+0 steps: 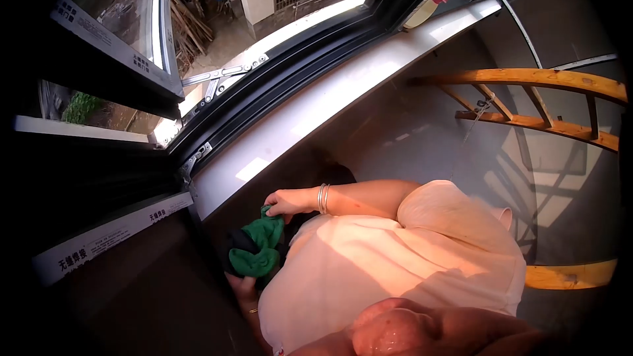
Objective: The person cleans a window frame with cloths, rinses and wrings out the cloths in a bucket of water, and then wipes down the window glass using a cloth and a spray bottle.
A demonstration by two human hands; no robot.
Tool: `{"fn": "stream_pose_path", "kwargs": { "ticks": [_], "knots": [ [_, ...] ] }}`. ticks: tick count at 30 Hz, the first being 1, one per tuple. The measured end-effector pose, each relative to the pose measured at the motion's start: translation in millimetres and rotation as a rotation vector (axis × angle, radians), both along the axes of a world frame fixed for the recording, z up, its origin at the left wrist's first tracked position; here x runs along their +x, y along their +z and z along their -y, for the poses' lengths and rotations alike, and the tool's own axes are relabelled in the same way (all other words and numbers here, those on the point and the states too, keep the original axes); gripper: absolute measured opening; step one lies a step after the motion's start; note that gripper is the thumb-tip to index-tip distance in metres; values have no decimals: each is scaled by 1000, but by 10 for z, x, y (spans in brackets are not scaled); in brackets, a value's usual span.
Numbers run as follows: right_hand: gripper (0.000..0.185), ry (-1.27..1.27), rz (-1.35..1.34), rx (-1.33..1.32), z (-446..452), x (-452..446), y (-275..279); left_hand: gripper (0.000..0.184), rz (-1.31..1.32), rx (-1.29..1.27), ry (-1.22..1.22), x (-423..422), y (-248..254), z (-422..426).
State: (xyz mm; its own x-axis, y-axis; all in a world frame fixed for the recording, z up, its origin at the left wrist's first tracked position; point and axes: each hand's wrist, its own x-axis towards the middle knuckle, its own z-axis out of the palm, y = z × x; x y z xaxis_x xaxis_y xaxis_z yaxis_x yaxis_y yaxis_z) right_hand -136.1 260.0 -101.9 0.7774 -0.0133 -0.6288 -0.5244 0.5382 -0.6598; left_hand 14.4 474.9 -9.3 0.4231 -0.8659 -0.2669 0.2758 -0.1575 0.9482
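Note:
A crumpled green cloth (254, 260) with a dark fold or dark piece across its middle is between my two hands, in front of my pale shirt. My right hand (282, 202), with silver bangles at the wrist, is closed on the cloth's upper edge. From below, my left hand (244, 287), with a thin gold bracelet, grips the lower part of the cloth; some of its fingers are hidden. Close by on the left stands a dark window frame panel (119, 237) bearing a white printed strip.
An open window sash (122, 49) hangs on a metal hinge arm (224, 76) above the dark window track (277, 89). A white sill (316, 112) runs diagonally alongside. A wooden ladder (527, 79) is at the right. Outside, below, are stacked timber (188, 33) and a building.

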Motion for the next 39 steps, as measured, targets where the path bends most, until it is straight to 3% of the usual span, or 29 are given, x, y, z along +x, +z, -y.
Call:
{"fn": "stream_pose_path", "kwargs": {
  "ticks": [6, 8, 12, 14, 16, 20, 22, 26, 29, 34, 38, 39],
  "knots": [
    [33, 72, -19, -44, 219, -508, -329, 59, 23, 200, -67, -637, 125, 688],
    [35, 118, 41, -75, 410, -752, -372, 57, 143, 290, -54, -912, 131, 920],
    [35, 171, 26, -46, 916, -1468, -536, 55, 88, 416, 6, -1462, -290, 1035],
    [35, 207, -15, -31, 1212, -1886, -608, 51, 8, 473, -218, -1614, -513, 1123],
    [34, 202, -30, 27, 1436, -2230, -759, 43, -9, 591, -189, -1946, -625, 1350],
    [32, 126, -112, 76, 1688, -2689, -946, 37, 200, 529, -228, -2436, -804, 1738],
    [30, 94, -160, 118, 1787, -2813, -987, 40, 354, 444, -319, -2530, -785, 1917],
    [27, 25, -157, 211, 1820, -3040, -1170, 41, 381, 559, -221, -2645, -671, 1973],
    [24, 48, -151, 253, 1816, -3102, -1287, 37, 376, 560, -278, -2658, -688, 1977],
    [27, 48, -129, 345, 1734, -2979, -1510, 40, 322, 683, -244, -2692, -874, 1869],
    [25, 89, -193, 206, 1691, -3043, -1699, 43, 302, 743, -209, -2812, -1270, 1592],
    [23, 85, -104, 228, 1524, -3246, -2038, 43, 254, 780, -231, -2789, -1233, 1655]
  ]
}}
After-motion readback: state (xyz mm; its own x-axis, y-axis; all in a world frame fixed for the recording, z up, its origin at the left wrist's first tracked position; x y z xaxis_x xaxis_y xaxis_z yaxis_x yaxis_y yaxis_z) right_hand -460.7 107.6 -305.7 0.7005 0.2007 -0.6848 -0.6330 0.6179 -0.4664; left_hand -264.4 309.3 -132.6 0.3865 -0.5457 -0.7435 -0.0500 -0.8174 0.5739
